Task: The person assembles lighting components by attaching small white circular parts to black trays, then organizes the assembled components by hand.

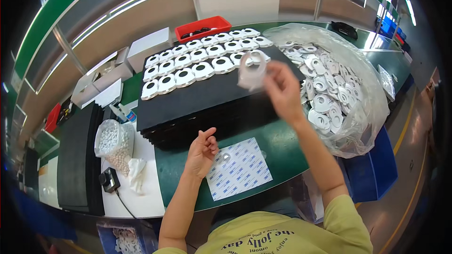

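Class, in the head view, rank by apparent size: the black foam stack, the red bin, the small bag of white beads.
1. black foam stack
2. small bag of white beads
3. red bin, though it lies farther from the camera, so the last two are uncertain.

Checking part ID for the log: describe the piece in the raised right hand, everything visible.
The piece is a thin, flat white ring-like part with a round hole near its middle; it looks like plastic or foam, blurred so finer detail is unclear. It matches the white parts laid in rows on the black tray and those heaped in the clear bag. The right hand pinches its right edge, holding it in the air, roughly upright, above the tray's right end. Nothing else touches it.
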{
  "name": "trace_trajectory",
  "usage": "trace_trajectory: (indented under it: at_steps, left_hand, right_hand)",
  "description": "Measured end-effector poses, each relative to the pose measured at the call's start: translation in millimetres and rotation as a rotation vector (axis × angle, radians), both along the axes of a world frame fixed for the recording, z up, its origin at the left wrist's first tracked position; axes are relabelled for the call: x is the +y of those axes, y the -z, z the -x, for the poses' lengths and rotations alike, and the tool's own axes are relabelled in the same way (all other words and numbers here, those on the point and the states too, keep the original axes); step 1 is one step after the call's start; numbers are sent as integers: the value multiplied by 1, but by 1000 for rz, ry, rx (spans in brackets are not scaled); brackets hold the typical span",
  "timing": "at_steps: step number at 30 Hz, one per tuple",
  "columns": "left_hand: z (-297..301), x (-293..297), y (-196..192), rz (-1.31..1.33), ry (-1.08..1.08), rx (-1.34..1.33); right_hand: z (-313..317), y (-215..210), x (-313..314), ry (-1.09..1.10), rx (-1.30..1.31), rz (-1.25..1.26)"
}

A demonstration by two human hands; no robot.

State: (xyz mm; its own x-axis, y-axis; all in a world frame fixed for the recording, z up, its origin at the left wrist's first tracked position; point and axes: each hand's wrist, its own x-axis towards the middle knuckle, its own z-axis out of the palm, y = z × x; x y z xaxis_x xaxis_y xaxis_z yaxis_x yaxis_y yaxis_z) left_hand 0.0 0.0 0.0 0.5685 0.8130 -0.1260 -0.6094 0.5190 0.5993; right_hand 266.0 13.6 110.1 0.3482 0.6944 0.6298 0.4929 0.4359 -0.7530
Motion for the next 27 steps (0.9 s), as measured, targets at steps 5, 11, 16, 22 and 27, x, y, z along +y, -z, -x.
trace_trajectory:
  at_steps: [5,11,16,22,27]
  left_hand:
    - [-15,-9,-15,25,-37,22]
    - [-25,-15,-21,43,8,6]
    - [-22,-14,-19,54,-6,10]
    - [-31,-19,-23,23,-111,69]
    - [2,-5,-58,-597,-969,348]
  right_hand:
    - [-103,-20,40,250,-118,152]
    - [-149,-15,72,287,-268,428]
    - [-136,-30,66,221,-115,600]
    - [-165,-20,0,241,-141,258]
    - [-181,9,-93,360,-773,707]
